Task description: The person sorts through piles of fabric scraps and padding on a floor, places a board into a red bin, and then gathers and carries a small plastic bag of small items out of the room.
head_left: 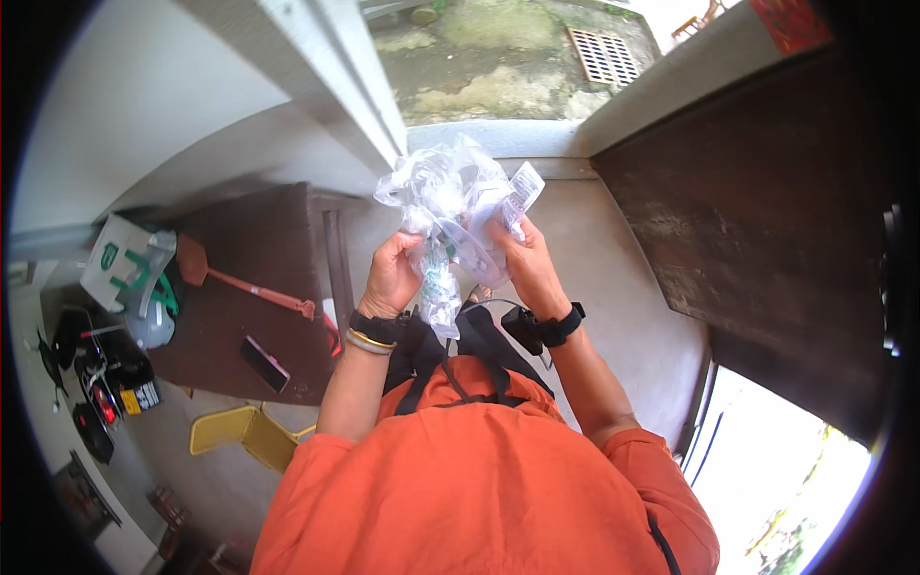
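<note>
Brown table (259,216) is sitting at nine o'clock; we're holding clear plastic packaging (441,196) toward twelve o'clock, left hand (391,276) and right hand (532,268) both pinching it between thumb and fingers.

A brown table (206,335) bears a phone (264,364) and tool (254,288) (long-handled).

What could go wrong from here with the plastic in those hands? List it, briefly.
The crumpled clear plastic might slip to the floor, since the left hand and right hand hold it in midair. The phone lies near the table's edge, so a bump could knock it off.
</note>
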{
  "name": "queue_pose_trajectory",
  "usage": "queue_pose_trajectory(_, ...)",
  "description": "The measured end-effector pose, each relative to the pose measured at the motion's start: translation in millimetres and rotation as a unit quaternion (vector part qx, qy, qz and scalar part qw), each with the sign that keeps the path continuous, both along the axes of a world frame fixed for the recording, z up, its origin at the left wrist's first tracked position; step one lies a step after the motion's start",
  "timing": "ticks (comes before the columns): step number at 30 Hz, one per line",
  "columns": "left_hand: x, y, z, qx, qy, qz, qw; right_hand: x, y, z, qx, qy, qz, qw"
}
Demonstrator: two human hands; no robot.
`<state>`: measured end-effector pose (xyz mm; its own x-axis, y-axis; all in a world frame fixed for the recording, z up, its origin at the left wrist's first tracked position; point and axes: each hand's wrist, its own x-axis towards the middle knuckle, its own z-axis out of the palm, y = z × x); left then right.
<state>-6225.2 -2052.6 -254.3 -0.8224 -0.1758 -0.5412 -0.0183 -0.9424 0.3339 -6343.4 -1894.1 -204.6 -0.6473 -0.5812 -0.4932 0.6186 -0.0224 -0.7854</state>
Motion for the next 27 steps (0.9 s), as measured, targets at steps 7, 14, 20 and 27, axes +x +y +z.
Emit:
queue_pose_trajectory(7,-75,36,15,0.006,0.019,-0.078,0.997,-30,47,27,0.07,0.148,-0.048,0.985)
queue_pose_trajectory(14,-173,75,0,0.074,0.095,-0.232,0.965,-86,111,28,0.133,0.166,-0.197,0.957)
queue_pose_trajectory(20,-264,120,26,0.03,0.158,-0.35,0.923,-123,147,59,0.177,0.108,-0.358,0.91)
queue_pose_trajectory(27,-319,147,28,0.01,0.171,-0.481,0.86,-122,157,60,0.163,0.108,-0.486,0.852)
